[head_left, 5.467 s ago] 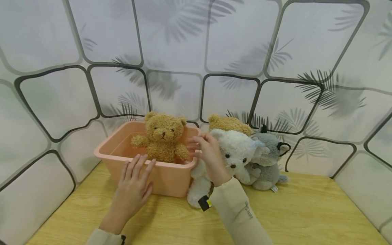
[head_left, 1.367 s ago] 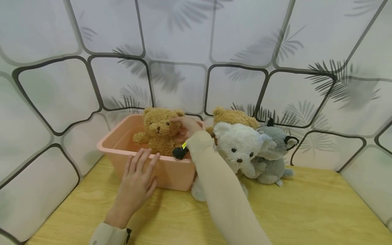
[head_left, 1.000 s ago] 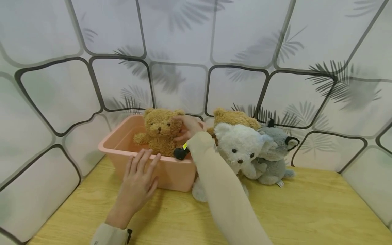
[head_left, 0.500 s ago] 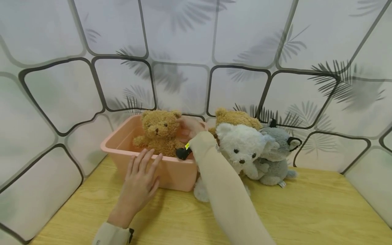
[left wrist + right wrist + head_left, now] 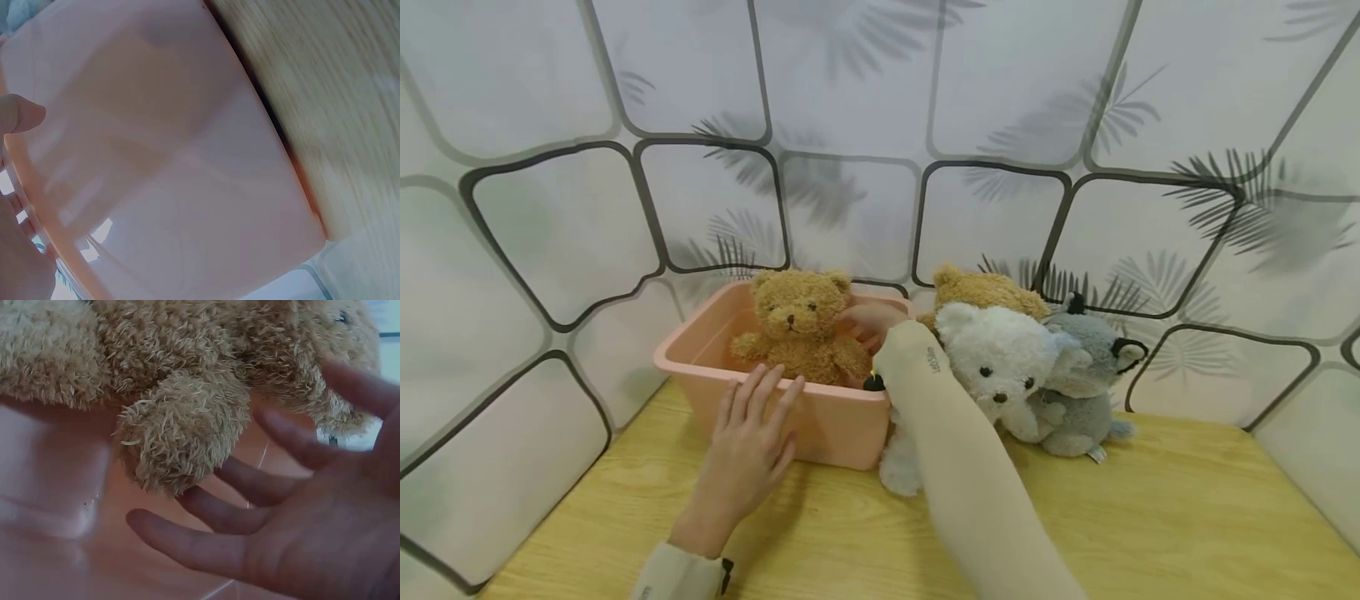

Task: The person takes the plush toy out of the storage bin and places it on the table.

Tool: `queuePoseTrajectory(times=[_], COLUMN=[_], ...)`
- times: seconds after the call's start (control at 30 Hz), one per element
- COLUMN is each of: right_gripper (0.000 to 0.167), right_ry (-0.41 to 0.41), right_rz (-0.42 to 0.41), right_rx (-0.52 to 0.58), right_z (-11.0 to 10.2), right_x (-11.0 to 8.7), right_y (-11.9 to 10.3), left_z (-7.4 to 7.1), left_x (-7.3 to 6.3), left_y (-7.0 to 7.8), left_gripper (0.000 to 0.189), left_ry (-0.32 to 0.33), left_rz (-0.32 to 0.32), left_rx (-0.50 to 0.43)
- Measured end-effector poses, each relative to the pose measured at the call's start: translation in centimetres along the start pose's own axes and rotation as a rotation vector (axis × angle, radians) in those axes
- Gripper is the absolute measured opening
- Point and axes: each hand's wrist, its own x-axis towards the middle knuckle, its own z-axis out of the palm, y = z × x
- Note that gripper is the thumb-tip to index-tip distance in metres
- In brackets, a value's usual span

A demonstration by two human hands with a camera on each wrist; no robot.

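Observation:
A brown teddy bear [image 5: 801, 337] sits upright in the pink plastic tub [image 5: 835, 429], facing me. My left hand [image 5: 745, 467] rests its outstretched fingers on the tub's front rim; in the left wrist view its thumb [image 5: 25, 115] lies near that rim. Inside the tub, at the bear's right side in the picture, is my right hand [image 5: 872, 317], partly hidden by its sleeve. The right wrist view shows this hand [image 5: 294, 512] with fingers spread, close to the bear's arm [image 5: 187, 431]; whether a fingertip touches the fur I cannot tell.
Right of the tub, a white plush bear [image 5: 992, 354] leans beside a grey plush animal [image 5: 1078, 367] with black-edged ears. Another brown plush [image 5: 988, 293] stands behind them. All are on a wooden table [image 5: 820, 533], against a patterned wall covering [image 5: 865, 200].
My right hand moved from the tub's right rim to the bear's head and side, then drew slightly right, off the bear. The bear stays seated. The left hand stays on the rim.

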Motion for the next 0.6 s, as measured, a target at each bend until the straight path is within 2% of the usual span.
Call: queuePoseTrajectory(times=[0.07, 0.1, 0.17, 0.2, 0.23, 0.33, 0.43, 0.53, 0.6], right_gripper=[0.028, 0.040, 0.048, 0.059, 0.060, 0.068, 0.074, 0.068, 0.063], right_ry=[-0.045, -0.042, -0.058, -0.063, -0.076, -0.117, -0.157, -0.167, -0.144], right_rz=[-0.002, -0.004, -0.001, 0.010, 0.025, 0.107, 0.141, 0.089, 0.034], right_rx=[-0.051, -0.094, -0.128, -0.156, -0.171, -0.125, -0.138, -0.241, -0.325], right_z=[0.1, 0.3, 0.4, 0.5, 0.5, 0.6, 0.7, 0.7, 0.6], right_x=[0.0, -0.4, -0.2, -0.4, -0.5, -0.2, 0.2, 0.6, 0.7], right_y=[0.1, -0.1, -0.1, -0.2, -0.3, -0.2, 0.1, 0.4, 0.6], left_z=[0.1, 0.1, 0.1, 0.1, 0.2, 0.2, 0.2, 0.1, 0.2], left_x=[0.1, 0.1, 0.1, 0.1, 0.0, 0.0, -0.1, -0.1, -0.1], left_y=[0.0, 0.0, 0.0, 0.0, 0.0, 0.0, 0.1, 0.1, 0.1], left_gripper=[0.064, 0.064, 0.064, 0.064, 0.064, 0.064, 0.064, 0.065, 0.065], left_ry=[0.000, 0.000, -0.001, -0.001, -0.003, -0.003, -0.001, -0.001, -0.002], left_rz=[0.001, 0.000, -0.001, -0.001, -0.002, 0.000, 0.000, -0.001, 0.000], left_rx=[-0.004, -0.004, -0.005, -0.005, -0.003, 0.001, 0.000, -0.005, -0.006])
